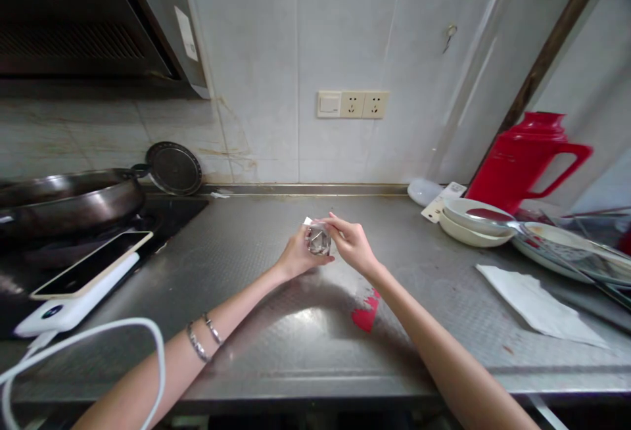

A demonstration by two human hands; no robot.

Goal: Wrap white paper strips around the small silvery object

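A small clear, shiny container [319, 240] is held up over the middle of the steel countertop [236, 325], its round end facing me. My left hand [300, 252] is wrapped around it from the left, thumb underneath. My right hand [352, 242] closes on its upper right edge with the fingertips. A bit of white [308, 221] shows at its top left. What is inside cannot be made out. Below my hands, a torn red piece [365, 311] lies on the counter.
To the left, a large pan [73, 200] sits on the stove near a phone [93, 265] on a white power bank [79, 305]; its white cable [148, 322] crosses my left arm. Right: stacked bowls [473, 236], a red thermos [522, 160], a plate [582, 252] and a white paper [542, 305].
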